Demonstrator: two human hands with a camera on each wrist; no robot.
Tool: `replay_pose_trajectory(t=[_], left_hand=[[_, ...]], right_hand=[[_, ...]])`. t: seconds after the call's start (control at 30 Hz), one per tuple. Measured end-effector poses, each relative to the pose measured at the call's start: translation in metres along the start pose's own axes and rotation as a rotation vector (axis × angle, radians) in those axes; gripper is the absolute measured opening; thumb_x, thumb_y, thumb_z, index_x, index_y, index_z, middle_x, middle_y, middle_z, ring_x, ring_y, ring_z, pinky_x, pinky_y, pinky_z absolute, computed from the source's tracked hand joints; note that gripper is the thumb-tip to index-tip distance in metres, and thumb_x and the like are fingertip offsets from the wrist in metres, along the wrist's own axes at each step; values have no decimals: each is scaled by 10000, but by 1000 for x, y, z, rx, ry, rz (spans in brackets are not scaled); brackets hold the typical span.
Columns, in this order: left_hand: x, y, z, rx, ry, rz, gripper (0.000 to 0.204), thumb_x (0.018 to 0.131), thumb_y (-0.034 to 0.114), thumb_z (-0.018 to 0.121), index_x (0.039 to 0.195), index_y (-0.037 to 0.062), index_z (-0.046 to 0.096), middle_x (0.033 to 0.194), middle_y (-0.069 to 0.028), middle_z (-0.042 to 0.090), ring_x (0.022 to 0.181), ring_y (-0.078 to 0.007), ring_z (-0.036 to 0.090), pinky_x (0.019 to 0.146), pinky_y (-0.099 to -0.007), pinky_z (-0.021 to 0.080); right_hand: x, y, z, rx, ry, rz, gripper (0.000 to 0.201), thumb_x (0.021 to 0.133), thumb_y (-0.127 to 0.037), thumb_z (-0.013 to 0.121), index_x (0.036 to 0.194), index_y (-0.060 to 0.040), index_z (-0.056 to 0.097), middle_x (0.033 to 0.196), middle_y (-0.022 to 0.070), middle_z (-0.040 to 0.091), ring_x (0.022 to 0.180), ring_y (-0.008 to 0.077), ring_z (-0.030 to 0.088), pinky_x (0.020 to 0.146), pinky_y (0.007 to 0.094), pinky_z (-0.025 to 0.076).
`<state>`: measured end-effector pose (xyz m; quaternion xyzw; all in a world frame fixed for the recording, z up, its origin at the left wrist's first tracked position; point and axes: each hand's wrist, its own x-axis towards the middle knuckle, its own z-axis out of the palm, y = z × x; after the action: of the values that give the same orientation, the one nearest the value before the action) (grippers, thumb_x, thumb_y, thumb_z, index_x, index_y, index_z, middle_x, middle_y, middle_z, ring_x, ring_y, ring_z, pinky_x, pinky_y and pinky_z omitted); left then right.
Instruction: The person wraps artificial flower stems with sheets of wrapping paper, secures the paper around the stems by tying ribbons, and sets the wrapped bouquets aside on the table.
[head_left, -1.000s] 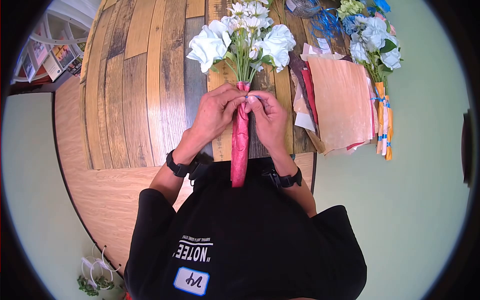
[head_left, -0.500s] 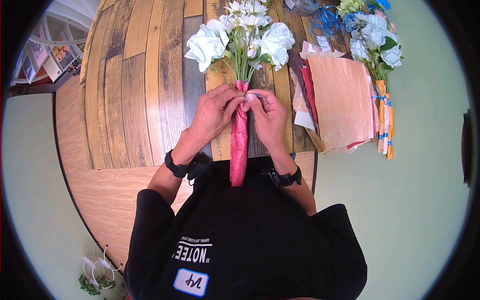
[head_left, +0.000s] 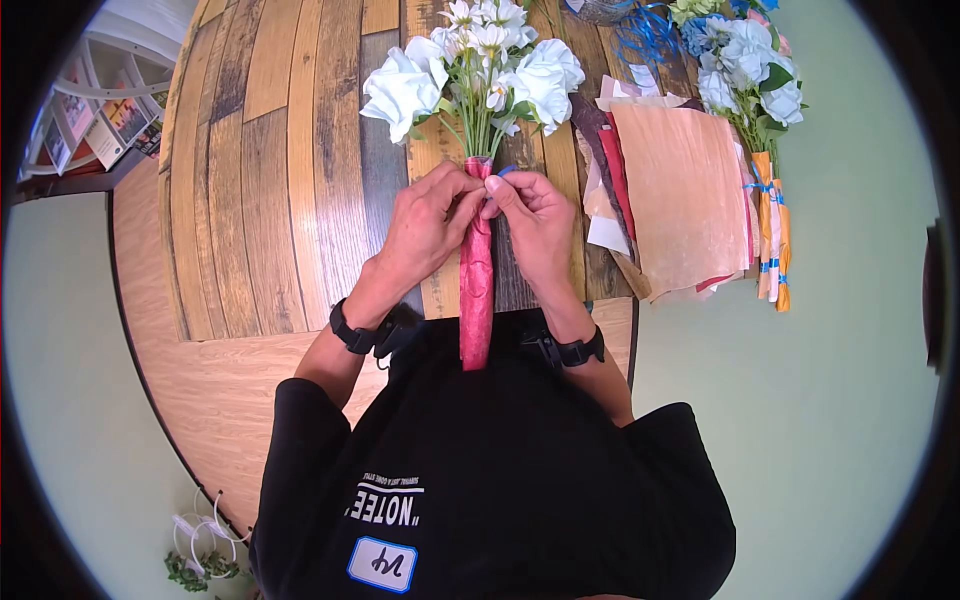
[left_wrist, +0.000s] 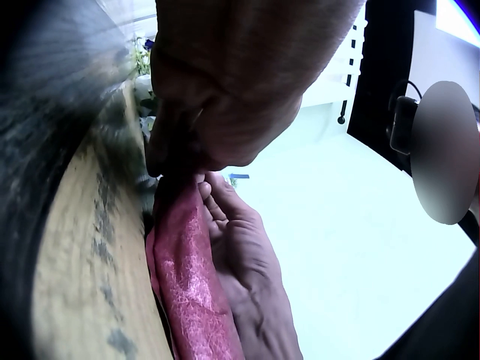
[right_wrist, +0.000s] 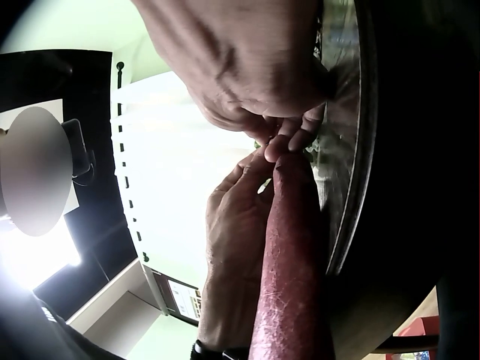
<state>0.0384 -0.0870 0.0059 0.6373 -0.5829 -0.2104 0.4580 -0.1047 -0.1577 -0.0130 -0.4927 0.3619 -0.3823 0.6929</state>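
A bouquet of artificial white flowers (head_left: 405,88) lies on the table with its blooms pointing away from me. Dark red wrapping paper (head_left: 477,285) encloses its stems, and the lower end reaches past the table edge to my shirt. Near the top of the wrap, my left hand (head_left: 425,225) pinches a blue ribbon between thumb and fingers. Opposite it, my right hand (head_left: 543,235) pinches the ribbon (head_left: 506,170), of which a short bit shows above the index finger. Both sets of fingertips meet over the paper and hide the ribbon there. In the left wrist view, a blue end (left_wrist: 240,176) sticks out beyond the fingers.
Right of the bouquet lies a stack of wrapping paper sheets (head_left: 685,200), peach on top. Beyond it are finished bouquets (head_left: 745,60) with wrapped stems (head_left: 773,235) tied in blue. Loose blue ribbon (head_left: 645,40) lies at the back. The wooden table's (head_left: 270,200) front edge is close to me.
The bouquet and both hands appear slightly shifted as the head view moves. My fingertips stay together at the wrap's top, and more blue ribbon shows above the right index finger.
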Motion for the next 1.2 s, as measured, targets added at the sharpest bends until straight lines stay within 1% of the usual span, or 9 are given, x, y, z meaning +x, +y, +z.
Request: replay_pose_trajectory(t=[0.27,0.33,0.53,0.63,0.87,0.93,0.97,1.03,1.2], left_hand=[[5,2,-4,-56,-53,-123,78,935,53,673,945,-19,646,854,-105,630,749,-198,655,673,-302,524],[6,0,-2,-110,-18,-118,113,931,76,665,912,-28,626,834,-126,616,681,-253,632,603,-342,497],[7,3,-4,-131,-25,-148,113,934,72,663,928,-36,632,844,-123,629,686,-237,646,608,-337,508],[7,7,-8,-106,-72,-202,87,932,58,680,960,-23,665,884,-107,660,786,-195,661,700,-308,525],[3,1,-9,-95,-48,-127,99,919,48,699,981,-29,708,881,-100,675,792,-207,654,711,-313,515],[3,3,-9,-126,-37,-118,91,907,22,680,973,-35,703,875,-136,659,784,-283,658,713,-358,515],[3,2,-9,-126,-37,-118,91,907,22,680,973,-35,703,875,-136,659,784,-283,658,713,-358,515],[3,-1,-9,-111,-36,-120,113,914,50,709,997,-25,721,866,-100,683,787,-206,651,715,-312,513],[1,-1,-9,-108,-39,-147,110,928,50,687,1010,-13,725,887,-114,708,787,-202,669,724,-310,520]], right_hand=[[-6,2,-2,63,-52,-5,176,952,-41,697,1091,42,630,939,60,691,795,81,644,721,219,529],[-8,2,-3,56,-60,-20,195,948,-27,697,1112,44,622,961,58,687,823,79,644,740,219,531],[-10,4,-1,30,-55,-21,202,941,-21,705,1119,46,634,979,57,688,834,76,638,749,220,530],[-10,0,3,28,-16,-30,173,955,-48,698,1090,51,654,926,50,692,803,73,634,723,214,522],[-7,5,2,-18,12,-55,164,996,-108,656,1051,47,658,812,45,685,737,73,631,687,216,514],[-7,6,1,-40,11,-61,163,1001,-114,647,1045,43,654,817,50,687,737,74,634,686,218,515],[-7,6,1,-47,3,-63,162,1007,-120,637,1040,39,648,818,51,687,737,75,636,685,220,516],[-7,6,1,-53,-3,-65,163,1013,-126,627,1036,35,643,819,53,688,737,76,638,685,222,517],[-7,3,2,-114,-12,-91,160,1020,-125,609,1035,32,633,818,50,685,730,75,635,681,226,517]])
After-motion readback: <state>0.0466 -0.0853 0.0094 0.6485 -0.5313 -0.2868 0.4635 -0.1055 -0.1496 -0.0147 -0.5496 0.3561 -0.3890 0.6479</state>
